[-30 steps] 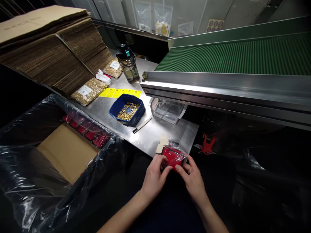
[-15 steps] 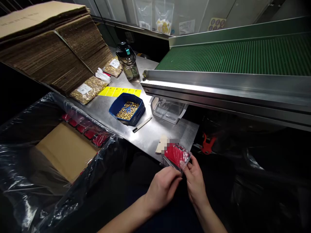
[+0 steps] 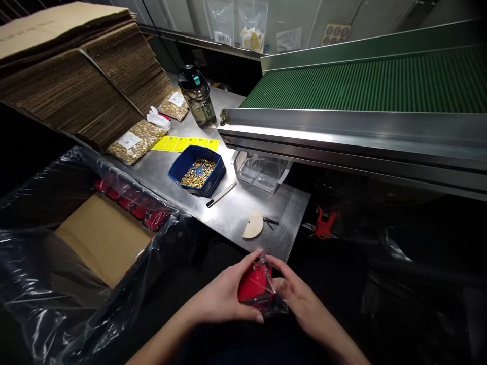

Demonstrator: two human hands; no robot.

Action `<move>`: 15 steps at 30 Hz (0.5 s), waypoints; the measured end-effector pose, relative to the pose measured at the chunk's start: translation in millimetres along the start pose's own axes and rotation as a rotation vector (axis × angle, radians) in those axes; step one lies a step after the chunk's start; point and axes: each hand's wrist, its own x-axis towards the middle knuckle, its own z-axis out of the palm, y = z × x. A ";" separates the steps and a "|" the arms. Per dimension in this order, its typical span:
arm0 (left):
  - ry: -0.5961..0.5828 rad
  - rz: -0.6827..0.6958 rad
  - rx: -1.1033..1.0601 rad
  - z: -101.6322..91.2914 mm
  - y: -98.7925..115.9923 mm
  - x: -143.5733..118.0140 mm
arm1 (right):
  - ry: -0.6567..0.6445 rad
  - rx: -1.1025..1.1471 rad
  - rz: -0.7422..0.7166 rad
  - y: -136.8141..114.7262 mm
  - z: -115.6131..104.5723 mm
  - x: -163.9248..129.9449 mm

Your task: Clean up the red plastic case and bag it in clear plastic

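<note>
Left hand cupped with fingers curled, right hand facing it, fingertips pinched, forearms angled inward

Bare left hand, bare right hand, sleeveless forearms

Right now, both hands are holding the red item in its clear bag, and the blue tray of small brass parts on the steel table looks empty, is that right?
Not quite. The head view shows the blue tray holding a heap of small brass parts, so it is not empty. The rest stands: the left hand and the right hand both hold the red item in its clear bag, and the tray sits on the steel table.
</note>
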 end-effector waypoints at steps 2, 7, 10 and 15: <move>-0.066 -0.061 -0.310 1.6 -14.4 -5.4 | -0.083 -0.219 -0.049 -5.6 -5.6 -11.0; -0.239 -0.099 -0.811 8.8 -43.3 -12.2 | 0.106 -0.529 -0.111 -22.2 -21.9 -24.7; -0.295 -0.098 -0.956 13.2 -48.2 -11.2 | 0.336 -0.410 -0.129 -32.3 -30.7 -16.3; -0.359 -0.064 -1.032 14.4 -48.1 -7.7 | 0.152 -0.495 -0.082 -42.5 -28.8 13.2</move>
